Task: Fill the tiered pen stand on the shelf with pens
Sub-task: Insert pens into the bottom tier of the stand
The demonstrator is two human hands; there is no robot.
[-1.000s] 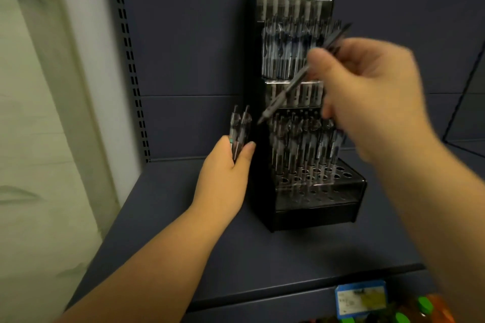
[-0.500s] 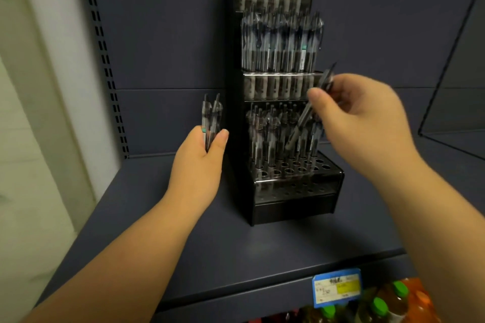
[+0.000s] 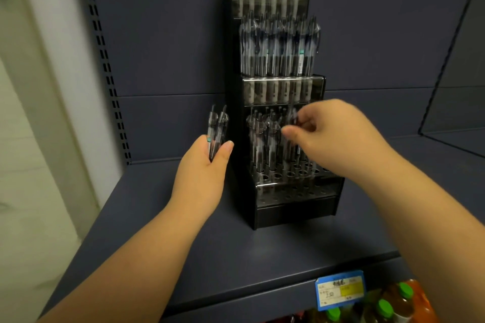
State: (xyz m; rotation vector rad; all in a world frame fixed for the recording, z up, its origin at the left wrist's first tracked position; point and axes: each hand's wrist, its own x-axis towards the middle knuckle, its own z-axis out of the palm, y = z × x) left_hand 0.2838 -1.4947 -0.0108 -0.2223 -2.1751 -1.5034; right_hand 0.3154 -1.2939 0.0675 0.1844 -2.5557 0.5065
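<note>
Right hand pinched one pen upright over the pen stand, bottom tier. Left hand, at 9 o'clock, gripped spare pens. Likely light, stiff, slick; hold mid-barrel.

One pen stand of three tiers; two spare pens — two hands; one price tag.
</note>
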